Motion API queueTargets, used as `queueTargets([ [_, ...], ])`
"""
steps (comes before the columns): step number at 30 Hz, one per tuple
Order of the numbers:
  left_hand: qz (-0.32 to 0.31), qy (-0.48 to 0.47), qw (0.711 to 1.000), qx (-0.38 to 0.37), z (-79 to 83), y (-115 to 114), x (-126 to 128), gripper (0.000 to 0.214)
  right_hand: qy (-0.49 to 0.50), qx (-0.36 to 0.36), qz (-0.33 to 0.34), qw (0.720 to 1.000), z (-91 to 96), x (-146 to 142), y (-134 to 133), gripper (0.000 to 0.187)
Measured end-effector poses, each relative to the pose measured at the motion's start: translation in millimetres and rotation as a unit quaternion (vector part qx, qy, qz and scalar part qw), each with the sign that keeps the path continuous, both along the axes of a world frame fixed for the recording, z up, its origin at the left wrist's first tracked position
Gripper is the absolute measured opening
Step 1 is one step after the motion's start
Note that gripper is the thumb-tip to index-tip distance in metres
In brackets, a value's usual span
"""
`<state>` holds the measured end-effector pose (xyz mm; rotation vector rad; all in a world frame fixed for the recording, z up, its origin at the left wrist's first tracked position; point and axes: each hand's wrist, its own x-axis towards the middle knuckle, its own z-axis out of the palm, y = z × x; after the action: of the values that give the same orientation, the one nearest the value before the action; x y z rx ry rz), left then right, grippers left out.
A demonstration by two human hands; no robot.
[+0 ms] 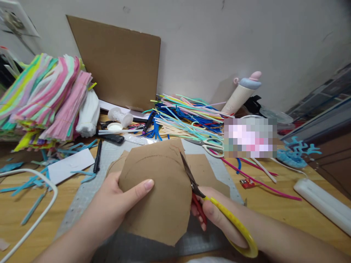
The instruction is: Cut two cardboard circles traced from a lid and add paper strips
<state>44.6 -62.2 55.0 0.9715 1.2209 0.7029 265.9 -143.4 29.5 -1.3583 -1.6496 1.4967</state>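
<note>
My left hand (115, 202) grips a brown cardboard piece (161, 197) with a pencilled curve on it, thumb on top, holding it tilted above a grey cutting mat (82, 197). My right hand (216, 215) is closed round the red and yellow handles of scissors (203, 197). Their dark blades run up along the cardboard's right edge, cutting at the drawn line. A second cardboard scrap (205, 171) lies flat on the mat behind the blades.
Heaps of coloured pipe cleaners (49, 95) and straws (186, 113) fill the back of the wooden desk. A cardboard sheet (117, 62) leans on the wall. White-handled scissors (214, 146), a bottle (241, 93), a black pen (97, 157) and a white tube (323, 202) lie around.
</note>
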Motion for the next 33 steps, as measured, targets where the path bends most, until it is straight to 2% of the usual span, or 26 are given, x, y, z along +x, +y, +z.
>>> queueTargets([
  [6,0.007,0.002,1.0,0.0,0.6,-1,2,0.037,-0.012,-0.051,0.007,0.999,-1.4,-1,-2,0.069],
  [15,0.015,-0.005,1.0,-0.006,-1.5,0,-2,0.039,0.009,-0.061,0.009,0.998,-5.0,-7,1,0.071],
  [21,0.007,0.005,1.0,-0.01,1.4,3,-5,0.035,0.002,-0.053,-0.02,0.998,-11.5,-1,-1,0.067],
  [24,0.02,0.003,1.0,-0.012,1.2,9,-9,0.041,0.022,-0.07,-0.017,0.997,-10.0,-1,1,0.065],
  [26,0.007,-0.036,0.999,-0.033,-1.1,13,-14,0.043,0.057,-0.077,-0.036,0.995,-9.9,-4,3,0.065],
  [28,-0.001,-0.117,0.992,-0.039,-4.9,16,-20,0.037,0.12,-0.076,-0.077,0.987,-12.3,-9,4,0.065],
  [31,0.012,-0.229,0.973,0.019,-13.3,12,-23,0.033,0.202,-0.07,-0.142,0.967,-19.3,-17,4,0.067],
  [33,0.011,-0.253,0.966,0.058,-20.5,4,-20,0.037,0.229,-0.064,-0.168,0.957,-23.8,-22,3,0.067],
])
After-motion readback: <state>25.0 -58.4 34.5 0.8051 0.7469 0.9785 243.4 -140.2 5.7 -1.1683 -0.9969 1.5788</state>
